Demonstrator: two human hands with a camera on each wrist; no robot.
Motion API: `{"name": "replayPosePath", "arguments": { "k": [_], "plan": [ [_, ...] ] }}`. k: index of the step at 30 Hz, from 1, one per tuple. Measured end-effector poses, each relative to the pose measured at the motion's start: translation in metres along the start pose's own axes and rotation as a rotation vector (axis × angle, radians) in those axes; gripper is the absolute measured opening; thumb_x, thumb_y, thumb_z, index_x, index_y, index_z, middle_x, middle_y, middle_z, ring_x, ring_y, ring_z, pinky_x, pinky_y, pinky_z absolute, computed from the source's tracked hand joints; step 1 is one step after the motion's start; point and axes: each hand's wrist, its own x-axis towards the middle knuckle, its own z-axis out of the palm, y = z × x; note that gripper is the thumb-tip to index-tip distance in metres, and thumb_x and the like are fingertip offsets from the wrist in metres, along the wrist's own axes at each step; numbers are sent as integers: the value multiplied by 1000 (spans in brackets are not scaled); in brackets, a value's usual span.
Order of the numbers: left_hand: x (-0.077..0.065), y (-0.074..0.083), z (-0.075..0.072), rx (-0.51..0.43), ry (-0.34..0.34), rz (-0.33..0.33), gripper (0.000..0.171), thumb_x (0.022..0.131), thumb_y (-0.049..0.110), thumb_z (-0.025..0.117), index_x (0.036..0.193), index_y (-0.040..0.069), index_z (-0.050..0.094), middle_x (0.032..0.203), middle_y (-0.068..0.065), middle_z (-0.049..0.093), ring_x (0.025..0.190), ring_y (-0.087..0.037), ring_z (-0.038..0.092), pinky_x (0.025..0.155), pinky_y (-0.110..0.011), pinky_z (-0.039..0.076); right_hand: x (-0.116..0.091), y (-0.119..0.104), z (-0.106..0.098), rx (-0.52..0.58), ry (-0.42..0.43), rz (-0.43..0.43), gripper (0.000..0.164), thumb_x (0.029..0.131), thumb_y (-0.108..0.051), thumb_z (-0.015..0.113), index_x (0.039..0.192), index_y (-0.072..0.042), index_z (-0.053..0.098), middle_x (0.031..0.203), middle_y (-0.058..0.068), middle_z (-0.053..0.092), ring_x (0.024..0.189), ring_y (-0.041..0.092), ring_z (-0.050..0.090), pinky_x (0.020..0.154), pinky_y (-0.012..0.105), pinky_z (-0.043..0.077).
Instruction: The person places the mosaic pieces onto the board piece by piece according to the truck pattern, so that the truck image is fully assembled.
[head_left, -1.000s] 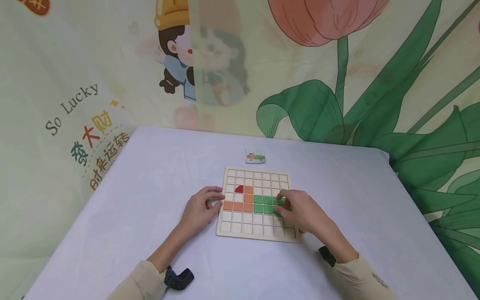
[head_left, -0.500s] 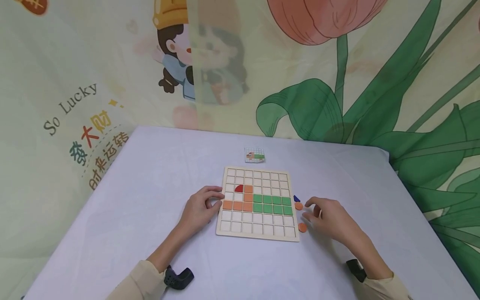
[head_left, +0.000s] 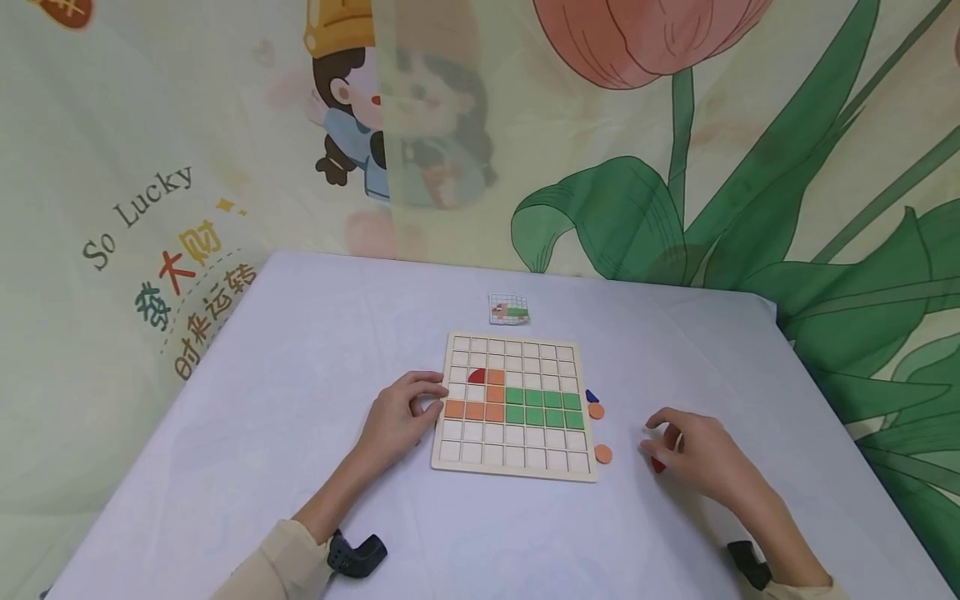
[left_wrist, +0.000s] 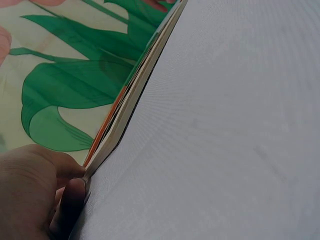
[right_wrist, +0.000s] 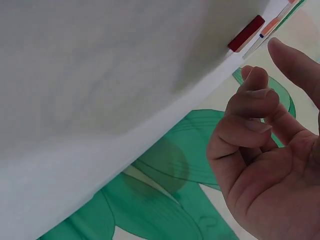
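Note:
In the head view a square wooden grid board (head_left: pixel 514 455) lies on the table, with orange squares (head_left: pixel 474 411), green squares (head_left: pixel 543 408) and a red quarter-round piece (head_left: pixel 477 377) set in its cells. My left hand (head_left: pixel 401 418) grips the board's left edge between thumb and index finger; the left wrist view shows those fingertips at the edge. To the right of the board hovers my right hand (head_left: pixel 701 450), thumb and fingers parted. Just below its fingertips sits a small red piece (head_left: pixel 657 465), partly covered in the head view. That red block (right_wrist: pixel 246 34) stands apart from the fingers in the right wrist view.
Beside the board's right edge lie a blue piece (head_left: pixel 592 397) and two orange discs, the lower disc (head_left: pixel 603 454) nearer the front. Behind the board is a small pattern card (head_left: pixel 509 309). A printed cloth (head_left: pixel 450 125) hangs at the table's back.
My right hand has let go of the green squares at the board's right side and moved right and toward me, to the red piece. My left hand has stayed put.

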Motion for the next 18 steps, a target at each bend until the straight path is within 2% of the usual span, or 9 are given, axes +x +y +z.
{"name": "replayPosePath", "arguments": {
  "k": [12,18],
  "plan": [
    [0,-1,0,-9,-14,0,18,93,7,77,110,10,82,135,-3,72,66,-6,51,59,-19,41,-13,25,-5,13,12,7,30,91,-21,82,115,-5,73,82,1,65,74,17,54,57,25,46],
    [0,0,-1,5,-14,-10,18,94,8,77,111,11,81,135,-2,72,67,-8,52,58,-19,41,-18,29,-6,13,0,16,29,91,-19,81,116,-6,73,82,1,64,74,16,54,58,24,46]
  ]
}}
